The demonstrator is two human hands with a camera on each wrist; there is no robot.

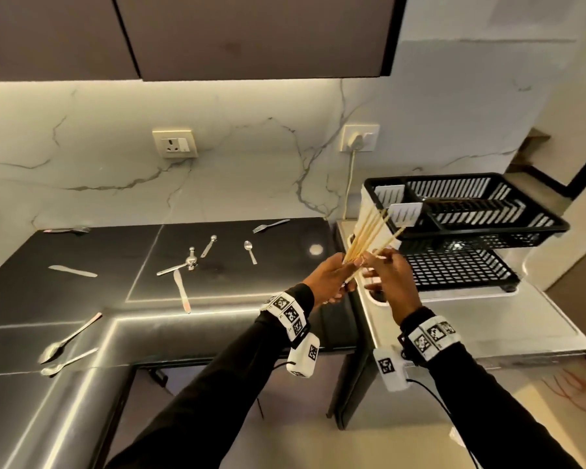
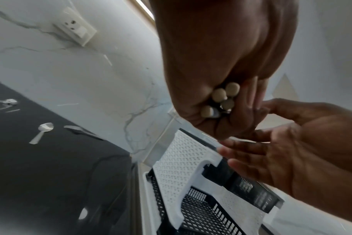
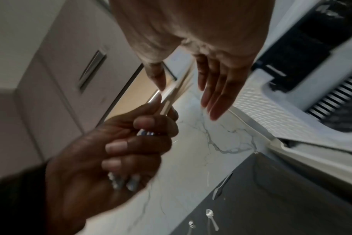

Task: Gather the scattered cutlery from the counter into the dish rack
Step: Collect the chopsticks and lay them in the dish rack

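Chopsticks [image 1: 369,236]: pale, slender round sticks, fanned, centre frame, before dish rack [image 1: 487,211].
Left hand [image 1: 329,282]: curled round lower ends.
Right hand [image 1: 386,275]: fingers straight, touching sticks.
Rack: black lattice plastic, white holders.

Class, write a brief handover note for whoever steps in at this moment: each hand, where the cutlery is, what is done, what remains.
Left hand: grips a bundle of pale wooden chopsticks.
Right hand: open, fingers straight beside the bundle.
Two-tier black plastic dish rack: right of the hands.
Done: chopsticks gathered, not yet racked.
Left: steel spoons, forks and knives scattered on the black counter.
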